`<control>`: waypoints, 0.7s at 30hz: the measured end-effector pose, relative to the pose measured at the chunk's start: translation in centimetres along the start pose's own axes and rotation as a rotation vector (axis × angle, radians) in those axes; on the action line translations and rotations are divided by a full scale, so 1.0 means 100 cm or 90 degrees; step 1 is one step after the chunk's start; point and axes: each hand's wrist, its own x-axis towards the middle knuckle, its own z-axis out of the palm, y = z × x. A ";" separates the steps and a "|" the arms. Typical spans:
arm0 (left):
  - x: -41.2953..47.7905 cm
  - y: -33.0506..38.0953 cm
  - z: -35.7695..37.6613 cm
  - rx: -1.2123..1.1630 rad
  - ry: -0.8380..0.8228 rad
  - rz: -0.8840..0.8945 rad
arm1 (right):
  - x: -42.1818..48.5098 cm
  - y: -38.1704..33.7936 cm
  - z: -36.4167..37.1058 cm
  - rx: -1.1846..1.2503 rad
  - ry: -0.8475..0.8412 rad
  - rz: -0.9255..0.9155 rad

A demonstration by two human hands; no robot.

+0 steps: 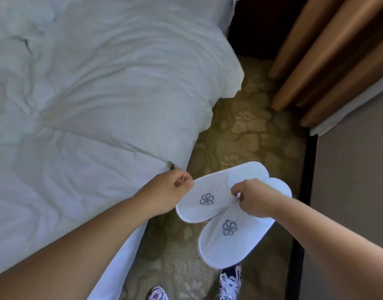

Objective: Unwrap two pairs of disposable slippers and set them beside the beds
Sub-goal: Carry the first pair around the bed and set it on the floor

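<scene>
Just soft, rounded white slippers [225, 211]

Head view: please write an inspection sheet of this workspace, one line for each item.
Surface: patterned carpet beside the bed, which has rumpled white bedding.
Job's things: two white slippers with grey logos, unwrapped, held above the carpet, overlapping.
Clutter: nothing seen.
Grippers: left hand pinches one slipper's edge; right hand pinches where the slippers overlap.
Cables: nothing seen.
Surroundings: brown curtain at upper right, person's patterned shoes at the bottom.
</scene>
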 end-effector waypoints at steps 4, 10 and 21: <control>0.047 -0.045 0.029 0.015 0.006 0.040 | 0.068 -0.003 0.030 0.055 -0.054 0.034; 0.093 -0.115 0.080 0.027 0.007 0.051 | 0.165 0.009 0.108 0.082 -0.015 0.045; 0.107 -0.277 0.207 0.060 0.054 -0.091 | 0.306 0.007 0.254 -0.154 -0.145 -0.166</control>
